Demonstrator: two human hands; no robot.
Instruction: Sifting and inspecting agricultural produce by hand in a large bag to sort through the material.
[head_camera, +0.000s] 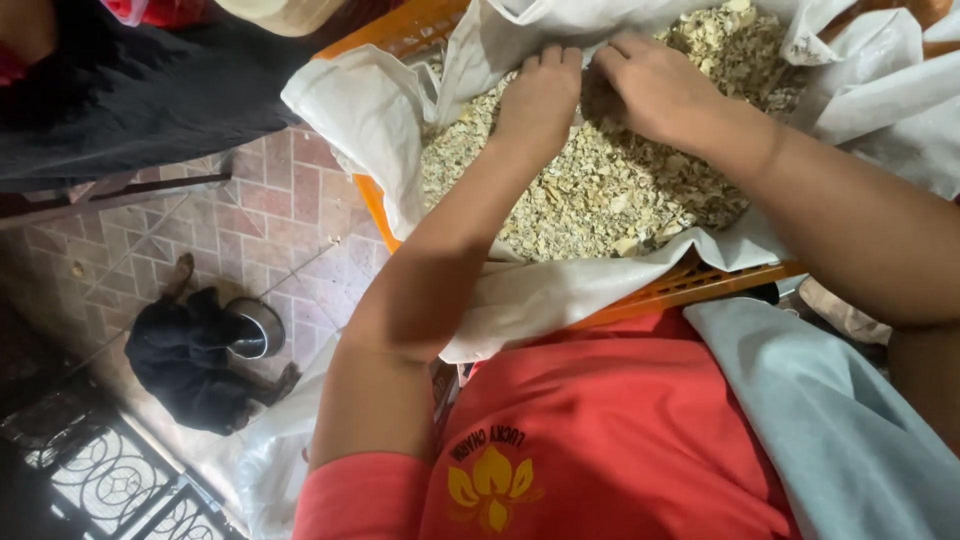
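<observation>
Head view, looking straight down. Left hand (540, 95) and right hand (650, 85) both rest on a heap of pale dried chips (600, 190), w/ the two hands almost touching each other at the far side of the heap. Left fingers (548, 58) are curled over, knuckles up, tips pressed into the chips or the cloth edge just beyond them; can't tell which, and can't tell if they pinch anything. Right fingers (615, 50) are bent too, tips buried in shadow btw the hands, so grip can't be read either.

The chips lie under and on the near side of the fingers, filling a white cloth (370, 110) that lines an orange plastic crate (690, 285). Cloth folds out over the crate rim left of the left fingers and also beyond the right fingers. Crate rim shows just nearer than the heap, against the person's red shirt (600, 420). A grey cloth (830, 420) hangs over the shirt, under the right forearm.

Well left of the fingers, down on the reddish tiled floor (270, 220): a black dog (190, 360) lying next to a metal bowl (255, 328), touching or nearly so. A dark ornamental grate (100, 470) sits at the lower left corner.
</observation>
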